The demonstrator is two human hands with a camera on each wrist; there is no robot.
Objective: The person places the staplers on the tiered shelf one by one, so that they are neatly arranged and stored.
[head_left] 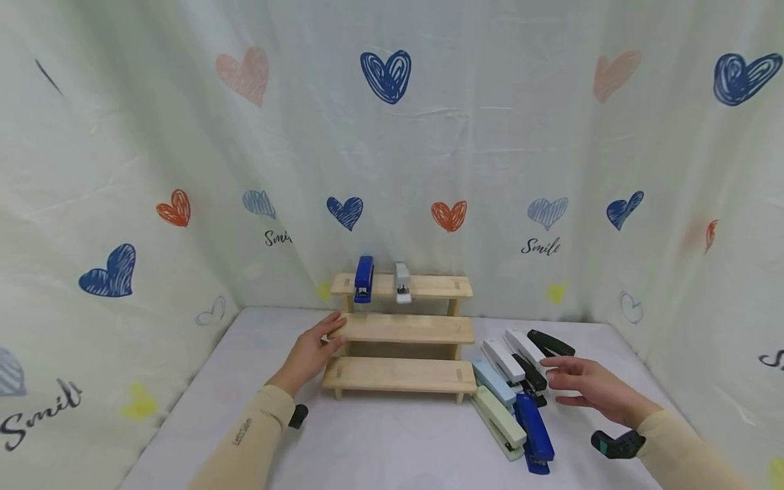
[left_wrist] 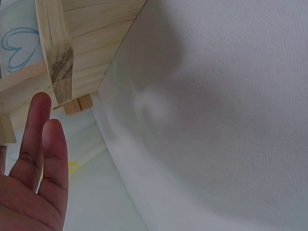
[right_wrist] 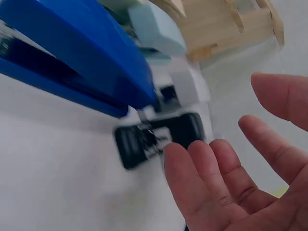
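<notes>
A three-tier wooden stand (head_left: pixel 401 329) faces me on the table. My left hand (head_left: pixel 310 355) rests at the left end of its middle shelf, and the two fingers (left_wrist: pixel 55 159) seen in the left wrist view are nearly straight. On the top shelf stand a blue stapler (head_left: pixel 364 279) and a white-grey stapler (head_left: pixel 401 282). My right hand (head_left: pixel 591 386) hovers beside a pile of staplers, fingers spread, holding nothing. Closest to it are a white stapler (head_left: pixel 524 347) and a black stapler (head_left: pixel 530 373). In the right wrist view, a blue stapler (right_wrist: pixel 91 53) looms large and blurred.
Right of the stand lie a pale green stapler (head_left: pixel 499 418), a light blue stapler (head_left: pixel 493 382), another white stapler (head_left: pixel 503 361) and, farthest back, a black stapler (head_left: pixel 551 343). They overlap or touch in places. A heart-printed curtain (head_left: pixel 416 150) encloses the white table (head_left: pixel 380 449) behind and at both sides.
</notes>
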